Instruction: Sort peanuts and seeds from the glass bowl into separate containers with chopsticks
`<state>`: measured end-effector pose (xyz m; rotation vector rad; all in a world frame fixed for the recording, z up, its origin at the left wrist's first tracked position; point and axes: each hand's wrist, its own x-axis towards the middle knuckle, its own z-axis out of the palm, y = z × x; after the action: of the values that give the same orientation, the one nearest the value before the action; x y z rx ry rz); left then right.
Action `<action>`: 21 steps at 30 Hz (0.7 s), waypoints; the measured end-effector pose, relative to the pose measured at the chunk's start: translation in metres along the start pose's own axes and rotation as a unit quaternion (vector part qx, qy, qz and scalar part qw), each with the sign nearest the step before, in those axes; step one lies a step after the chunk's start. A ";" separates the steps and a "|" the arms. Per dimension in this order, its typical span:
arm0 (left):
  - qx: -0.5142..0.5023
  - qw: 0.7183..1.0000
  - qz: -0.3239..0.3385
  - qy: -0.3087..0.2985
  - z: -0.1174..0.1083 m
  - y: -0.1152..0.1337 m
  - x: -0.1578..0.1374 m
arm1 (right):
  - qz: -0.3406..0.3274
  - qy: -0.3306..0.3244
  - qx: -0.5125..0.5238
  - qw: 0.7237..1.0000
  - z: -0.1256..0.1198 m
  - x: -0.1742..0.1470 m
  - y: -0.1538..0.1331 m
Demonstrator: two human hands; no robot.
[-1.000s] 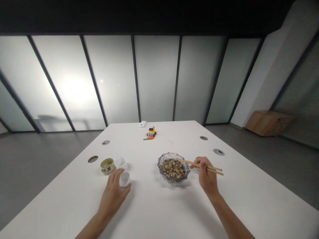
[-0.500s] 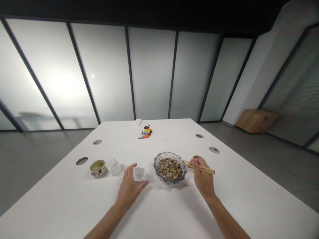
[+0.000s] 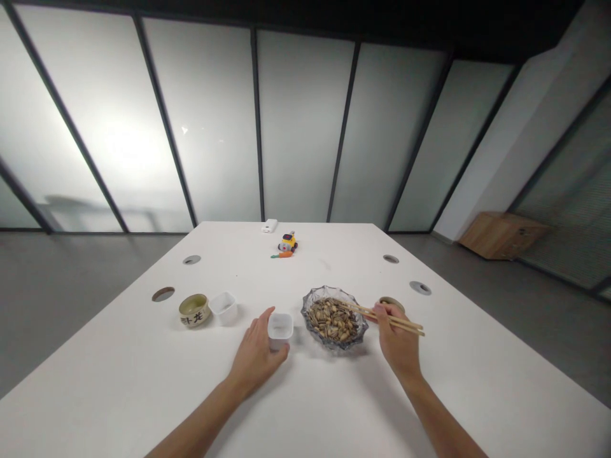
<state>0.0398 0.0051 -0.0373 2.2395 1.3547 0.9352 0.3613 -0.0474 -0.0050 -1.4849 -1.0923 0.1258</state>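
My left hand (image 3: pixel 260 348) is closed round the side of a small white plastic cup (image 3: pixel 280 326), with the thumb at its front and the fingers behind its left side. My right hand (image 3: pixel 398 337) grips a pair of wooden chopsticks (image 3: pixel 405 324), pointing left. Their tips reach over the seeds in a scalloped glass bowl (image 3: pixel 308 323). Striped sunflower seeds (image 3: pixel 333 319) fill much of this bowl, which stands between my hands. Partly hidden behind my right hand is a small round bowl (image 3: pixel 392 301).
Left of my left hand stand another white plastic cup (image 3: pixel 223 309) and a green bowl with dark characters (image 3: pixel 193 312). Farther back lie a yellow toy car (image 3: pixel 289 242), an orange toy carrot (image 3: pixel 282 255) and a white device (image 3: pixel 270 226). Round holes, such as one (image 3: pixel 163 294), pierce the white table (image 3: pixel 324 407).
My left thumb and fingers have closed in on the white cup, which they stood round before. The chopsticks stay over the seeds. The whole view has shifted slightly.
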 end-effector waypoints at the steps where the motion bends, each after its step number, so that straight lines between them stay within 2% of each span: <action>1: 0.001 1.000 0.000 -0.002 0.000 0.000 0.000 | 0.005 0.003 0.005 1.000 0.000 0.000 0.000; 5: -0.005 1.000 0.008 0.001 0.001 -0.001 -0.001 | 0.011 0.024 0.007 1.000 -0.002 0.000 -0.003; 11: -0.019 1.000 0.001 -0.004 -0.001 0.001 -0.001 | 0.009 0.014 -0.003 1.000 -0.001 -0.001 0.002; 16: -0.023 1.000 0.008 0.000 0.000 0.000 -0.002 | -0.025 0.030 -0.041 0.998 -0.002 -0.001 0.008; 21: -0.014 1.000 0.003 -0.011 0.002 0.000 -0.002 | -0.066 0.061 -0.032 0.995 -0.006 -0.001 -0.003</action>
<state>0.0401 0.0037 -0.0394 2.2281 1.3171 0.9247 0.3630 -0.0527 -0.0010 -1.4528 -1.1001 -0.0912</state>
